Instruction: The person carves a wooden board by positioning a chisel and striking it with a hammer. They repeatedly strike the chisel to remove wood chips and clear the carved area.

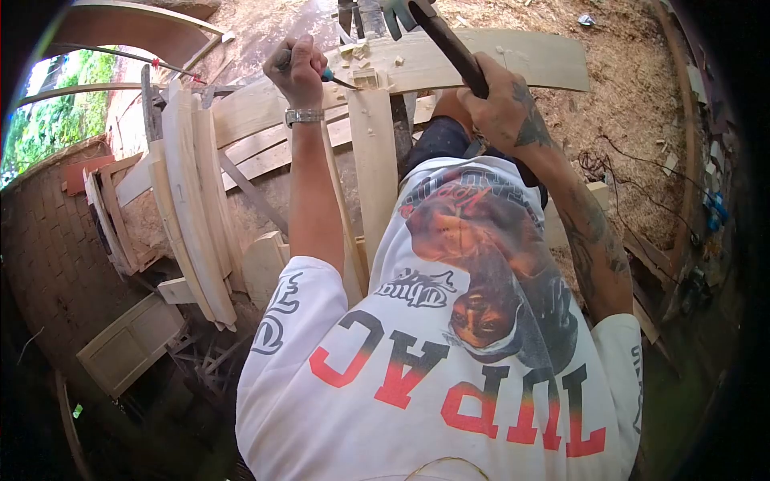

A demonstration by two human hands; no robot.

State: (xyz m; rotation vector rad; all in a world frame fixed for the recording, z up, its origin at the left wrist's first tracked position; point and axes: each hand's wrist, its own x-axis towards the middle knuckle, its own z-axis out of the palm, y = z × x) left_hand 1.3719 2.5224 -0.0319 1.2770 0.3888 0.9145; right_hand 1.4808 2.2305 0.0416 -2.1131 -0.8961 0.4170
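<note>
My left hand [297, 72] is closed around a chisel [328, 74] with a blue-green part at its collar. The blade points right, its tip by a small notched block [366, 78] at the end of a pale upright board [372, 152]. That board meets a wide, curved plank [513, 60] lying across the view, with wood chips on it. In my right hand [505, 108] is the dark handle of a claw hammer [449, 48]; its head is raised at the top edge, over the plank. Whether the chisel tip touches wood is unclear.
Several curved boards [196, 192] stand stacked at the left, near a framed panel [131, 345]. Wood shavings [634, 120] cover the ground at the right, where dark cables [597, 164] lie. A brick wall [48, 248] stands at the far left.
</note>
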